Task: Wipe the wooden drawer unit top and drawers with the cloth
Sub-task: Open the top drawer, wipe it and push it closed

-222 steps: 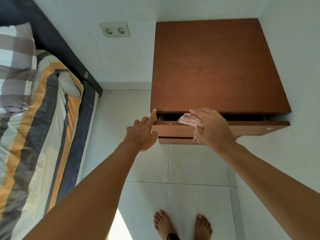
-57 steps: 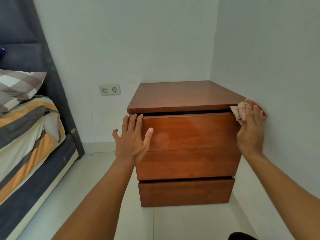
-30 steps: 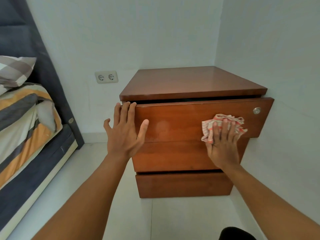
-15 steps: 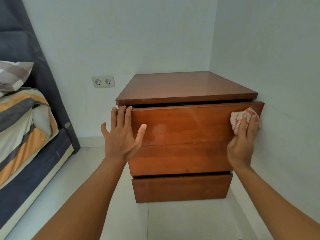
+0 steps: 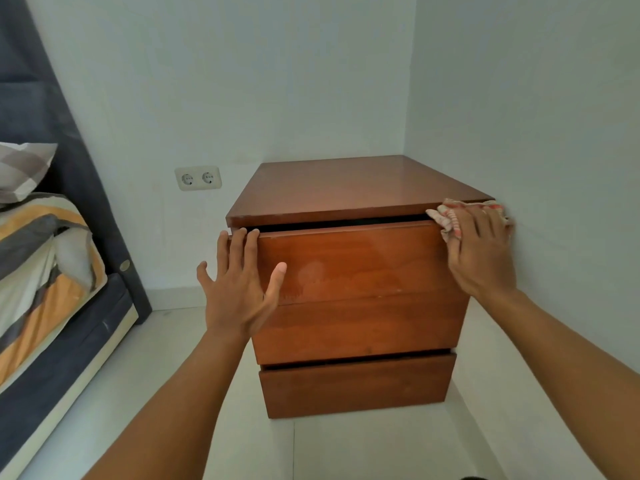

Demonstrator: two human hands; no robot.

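The wooden drawer unit point(image 5: 346, 192) stands in the room's corner, seen from the front. Its top drawer point(image 5: 363, 261) is pulled out a little, leaving a dark gap under the top board. My left hand point(image 5: 239, 289) lies flat on the drawer's left edge, fingers spread, fingertips at the upper rim. My right hand point(image 5: 479, 251) presses a red-and-white cloth point(image 5: 446, 216) against the drawer's upper right corner, close to the wall. The lower drawer point(image 5: 356, 386) also sits slightly ajar.
White walls close in behind and to the right of the unit. A double socket point(image 5: 198, 178) sits on the back wall. A bed point(image 5: 41, 278) with striped bedding and a dark headboard fills the left. The floor is pale tile.
My right hand has slid the cloth from the middle of the top drawer front rightward and up to its upper right corner. My left hand stayed on the left edge.
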